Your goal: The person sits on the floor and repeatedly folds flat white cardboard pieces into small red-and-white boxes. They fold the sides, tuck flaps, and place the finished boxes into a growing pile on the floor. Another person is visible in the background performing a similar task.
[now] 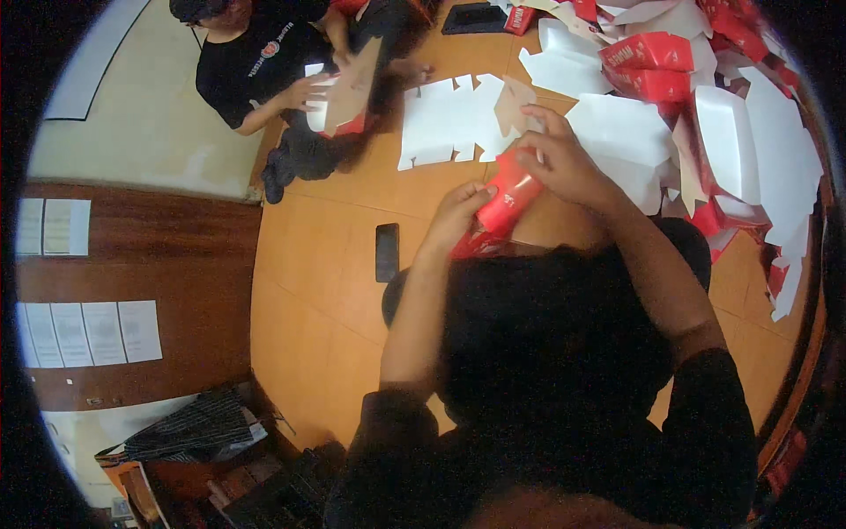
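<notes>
I hold a red cardboard box (pixel 504 199), partly folded, above the orange table (pixel 326 291). My left hand (pixel 456 214) grips its lower left side. My right hand (pixel 557 159) pinches its upper end, fingers curled over the white edge. A flat white die-cut box blank (pixel 449 119) lies on the table just beyond my hands.
A heap of folded red and white boxes (pixel 705 115) fills the table's right side. A black phone (pixel 387 251) lies left of my hands, another dark device (pixel 474 18) at the far edge. A person in black (pixel 264 66) across the table handles a cardboard piece.
</notes>
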`<action>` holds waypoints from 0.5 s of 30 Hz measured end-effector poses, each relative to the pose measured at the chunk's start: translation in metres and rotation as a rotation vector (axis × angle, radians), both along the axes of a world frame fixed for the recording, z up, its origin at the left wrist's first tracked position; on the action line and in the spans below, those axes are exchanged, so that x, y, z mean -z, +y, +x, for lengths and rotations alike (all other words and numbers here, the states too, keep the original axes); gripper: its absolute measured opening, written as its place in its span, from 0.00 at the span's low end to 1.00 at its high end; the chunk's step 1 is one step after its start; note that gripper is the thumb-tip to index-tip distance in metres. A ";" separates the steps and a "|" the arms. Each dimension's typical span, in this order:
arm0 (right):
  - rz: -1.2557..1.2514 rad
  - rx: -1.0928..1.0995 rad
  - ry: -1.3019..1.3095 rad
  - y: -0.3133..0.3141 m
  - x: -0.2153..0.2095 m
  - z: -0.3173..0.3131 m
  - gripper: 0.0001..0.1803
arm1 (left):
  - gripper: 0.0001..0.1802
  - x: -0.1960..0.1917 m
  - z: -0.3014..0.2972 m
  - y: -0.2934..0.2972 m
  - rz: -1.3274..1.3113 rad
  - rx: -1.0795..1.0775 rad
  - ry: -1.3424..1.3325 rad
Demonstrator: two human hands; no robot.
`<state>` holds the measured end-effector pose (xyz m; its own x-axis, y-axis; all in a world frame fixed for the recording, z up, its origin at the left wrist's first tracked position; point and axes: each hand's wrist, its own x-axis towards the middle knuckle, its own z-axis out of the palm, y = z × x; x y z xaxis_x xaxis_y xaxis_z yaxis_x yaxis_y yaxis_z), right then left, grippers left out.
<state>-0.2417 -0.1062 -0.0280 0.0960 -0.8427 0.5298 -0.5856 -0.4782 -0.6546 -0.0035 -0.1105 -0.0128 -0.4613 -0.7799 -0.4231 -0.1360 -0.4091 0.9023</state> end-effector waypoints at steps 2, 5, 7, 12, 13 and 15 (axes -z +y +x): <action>-0.125 0.113 0.116 0.002 -0.005 0.005 0.07 | 0.12 0.009 -0.004 0.000 0.055 -0.076 0.120; -0.164 0.197 0.070 0.003 -0.007 0.012 0.07 | 0.17 0.013 -0.006 -0.001 0.089 -0.078 0.169; -0.130 0.093 0.031 0.003 -0.008 0.014 0.07 | 0.17 0.009 -0.010 0.001 0.051 -0.109 0.194; 0.063 -0.122 -0.147 0.003 -0.010 0.013 0.06 | 0.11 -0.008 -0.011 0.009 0.076 -0.114 0.100; 0.113 -0.174 -0.170 0.003 -0.012 0.012 0.06 | 0.11 -0.010 -0.011 0.009 0.084 -0.108 0.086; 0.116 -0.197 -0.120 0.003 -0.017 0.011 0.06 | 0.11 -0.002 -0.008 0.009 0.099 -0.111 0.127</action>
<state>-0.2311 -0.1035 -0.0115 0.2068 -0.8695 0.4485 -0.4037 -0.4934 -0.7704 -0.0119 -0.1019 -0.0107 -0.4296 -0.7865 -0.4437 0.0274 -0.5025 0.8641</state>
